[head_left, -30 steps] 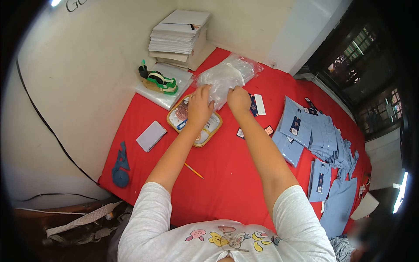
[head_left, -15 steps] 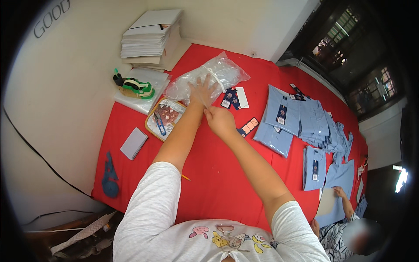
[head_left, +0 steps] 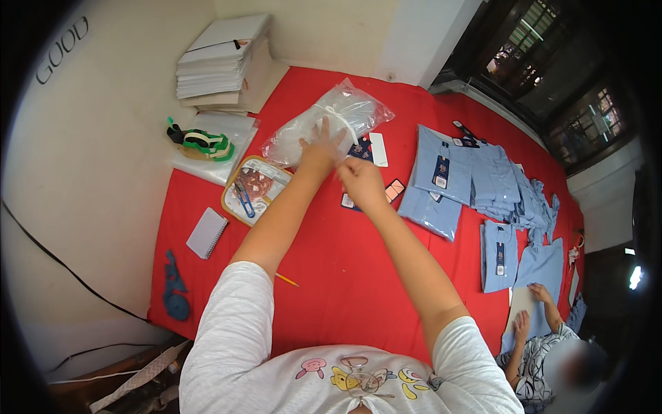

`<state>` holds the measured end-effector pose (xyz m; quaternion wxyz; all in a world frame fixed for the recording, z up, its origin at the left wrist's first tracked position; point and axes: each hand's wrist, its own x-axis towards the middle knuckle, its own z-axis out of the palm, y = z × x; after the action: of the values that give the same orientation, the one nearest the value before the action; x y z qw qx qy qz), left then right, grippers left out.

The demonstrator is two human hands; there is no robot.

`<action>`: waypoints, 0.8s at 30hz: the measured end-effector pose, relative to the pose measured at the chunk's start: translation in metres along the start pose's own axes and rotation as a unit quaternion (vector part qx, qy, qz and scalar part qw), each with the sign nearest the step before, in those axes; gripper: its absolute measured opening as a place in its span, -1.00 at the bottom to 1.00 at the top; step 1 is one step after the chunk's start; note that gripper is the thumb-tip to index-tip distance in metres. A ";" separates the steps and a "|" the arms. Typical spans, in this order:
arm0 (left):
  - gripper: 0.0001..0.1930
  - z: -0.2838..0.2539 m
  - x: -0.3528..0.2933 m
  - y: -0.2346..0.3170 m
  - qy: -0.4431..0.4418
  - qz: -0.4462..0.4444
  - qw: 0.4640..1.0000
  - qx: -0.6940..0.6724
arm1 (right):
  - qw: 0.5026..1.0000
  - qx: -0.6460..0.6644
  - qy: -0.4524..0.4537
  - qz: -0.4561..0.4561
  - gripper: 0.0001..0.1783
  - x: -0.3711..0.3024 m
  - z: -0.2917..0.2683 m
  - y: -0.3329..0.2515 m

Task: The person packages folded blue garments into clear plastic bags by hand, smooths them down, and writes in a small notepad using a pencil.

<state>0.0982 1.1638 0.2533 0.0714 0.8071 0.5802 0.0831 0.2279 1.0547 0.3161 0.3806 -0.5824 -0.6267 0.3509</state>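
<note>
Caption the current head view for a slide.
Left hand spread on clear plastic packaging, right hand close by, at a red-covered table with folded blue garments to the right.

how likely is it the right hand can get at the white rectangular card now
Likely yes: the white rectangular card lies just beyond the right hand, mostly uncovered beside the dark blue tags; nothing seems to block the way.

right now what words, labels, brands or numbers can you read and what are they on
Wall: one large dark word, legible but not copied out here
Navy tags on folded blue garments: too small to read
Loose tags near the clear plastic bag: too small
Yellow-edged case: marks too small to read
</note>
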 end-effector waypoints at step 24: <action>-0.56 -0.034 -0.117 -0.010 0.229 -0.047 0.957 -0.170 | 0.826 0.542 0.132 0.085 -0.53 0.014 -0.028 0.063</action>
<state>0.0450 1.0564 0.2787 0.0767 0.7144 0.5952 0.3597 0.2815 1.0735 0.2747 0.6832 -0.3740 -0.2275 0.5846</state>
